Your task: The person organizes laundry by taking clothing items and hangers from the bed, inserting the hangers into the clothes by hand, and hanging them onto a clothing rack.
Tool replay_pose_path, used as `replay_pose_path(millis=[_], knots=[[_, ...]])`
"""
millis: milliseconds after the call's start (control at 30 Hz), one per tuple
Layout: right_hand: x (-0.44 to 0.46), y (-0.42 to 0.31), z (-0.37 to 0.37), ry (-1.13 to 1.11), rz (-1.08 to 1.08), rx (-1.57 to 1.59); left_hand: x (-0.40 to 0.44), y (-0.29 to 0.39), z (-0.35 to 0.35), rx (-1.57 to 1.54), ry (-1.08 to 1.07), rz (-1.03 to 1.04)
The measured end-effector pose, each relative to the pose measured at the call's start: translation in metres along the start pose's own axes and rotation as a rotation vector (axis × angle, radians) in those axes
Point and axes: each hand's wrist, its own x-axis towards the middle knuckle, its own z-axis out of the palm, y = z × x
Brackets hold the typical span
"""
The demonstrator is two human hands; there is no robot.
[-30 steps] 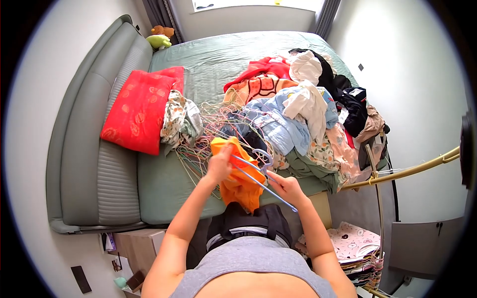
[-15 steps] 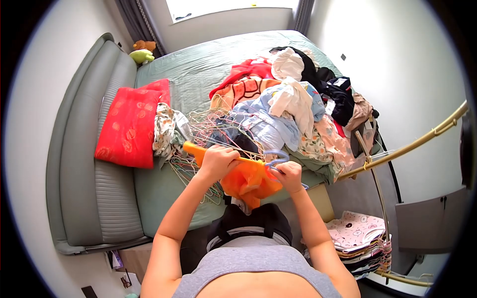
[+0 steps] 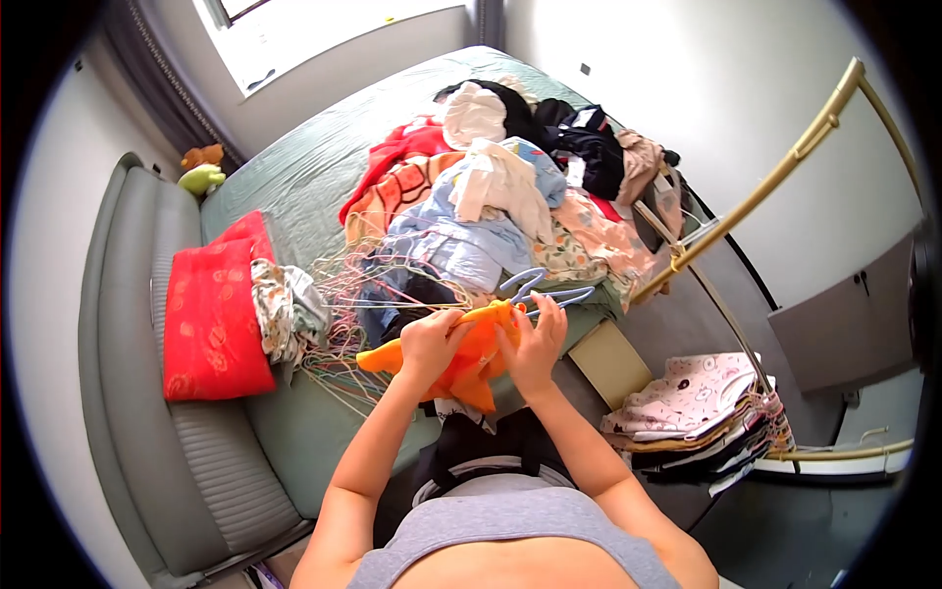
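Both hands are at an orange garment [image 3: 473, 363] held in front of my body, near the edge of the bed. My left hand [image 3: 428, 348] is closed on its upper edge, and one orange end sticks out to the left past the fist. On the other side, my right hand [image 3: 533, 346] pinches the garment's right part, thumb toward the cloth. A blue hanger [image 3: 569, 294] pokes out above and beside the right fingers. How far the hanger sits inside the garment is hidden by cloth and fingers.
Tangled hangers [image 3: 339, 294] lie on the bed [image 3: 294, 187] beside a heap of clothes [image 3: 461, 231]. A red pillow [image 3: 211, 319] rests near the headboard. To the right stand a gold rack [image 3: 765, 182] and a stack of hung garments [image 3: 677, 398].
My view has turned, so the room appears rotated. My right hand has moved in toward the left one, from the hanger's side onto the orange cloth. The left hand keeps its hold.
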Motion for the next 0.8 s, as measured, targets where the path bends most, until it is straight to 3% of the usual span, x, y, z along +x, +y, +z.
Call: replay_pose_path(millis=[167,300,400,433,533,667,800], knots=[[-0.014,0.027,-0.014,0.123,0.006,0.079,0.007,0.035,0.032,-0.095,-0.073,-0.033],[-0.028,0.06,-0.036,0.16,0.073,0.498,0.015,0.072,0.061,-0.179,-0.114,0.016],[-0.041,0.112,-0.061,-0.185,0.003,0.45,0.026,0.1,0.081,-0.394,-0.128,-0.087],[-0.044,0.131,-0.073,-0.182,-0.061,0.342,0.028,0.102,0.091,-0.443,-0.157,-0.146],[-0.074,0.2,-0.1,-0.312,0.03,0.106,0.044,0.102,0.1,-0.569,-0.182,-0.186],[-0.09,0.266,-0.145,-0.212,-0.063,-0.032,0.053,0.118,0.108,-0.819,-0.3,-0.239],[-0.092,0.32,-0.19,-0.239,-0.002,-0.063,0.054,0.121,0.121,-0.663,-0.451,-0.084]])
